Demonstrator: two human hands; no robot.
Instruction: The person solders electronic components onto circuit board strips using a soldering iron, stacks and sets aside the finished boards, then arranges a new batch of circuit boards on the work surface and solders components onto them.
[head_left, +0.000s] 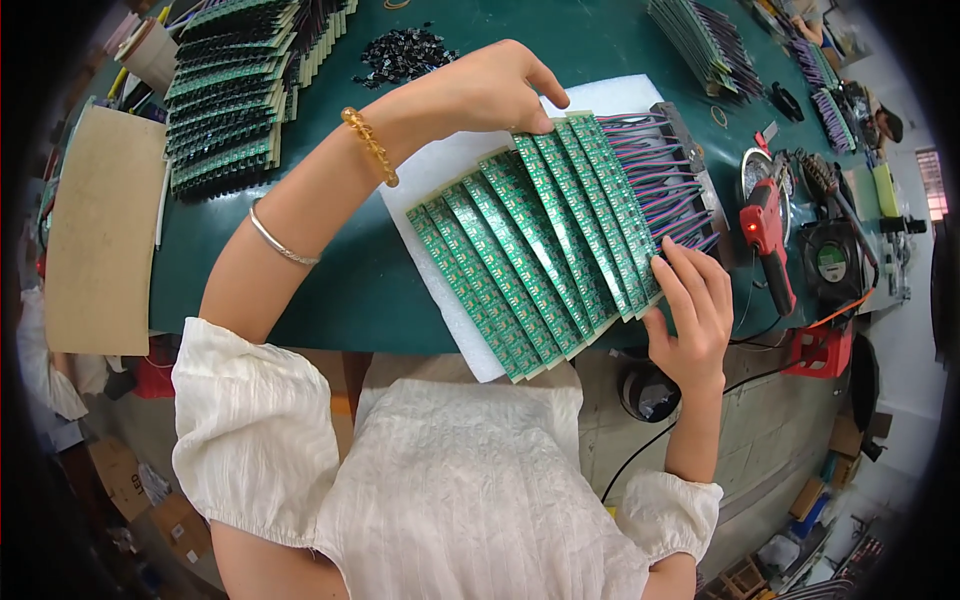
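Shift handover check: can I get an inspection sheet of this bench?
Surface: green table, white foam sheet under the work.
Job's things: fanned row of green circuit boards with coloured wires.
Clutter: board stacks, small black parts, cardboard.
Hands: left hand on the row's far end; right hand at its near edge.
Cables: black cord by the red tool.
Surroundings: boxes on the floor.

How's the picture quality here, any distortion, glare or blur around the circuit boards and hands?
Head view: strong fisheye bending, with the green table edge curved and corners black; light is even and soft; the fanned circuit boards, left hand and right hand are sharp, without glare.
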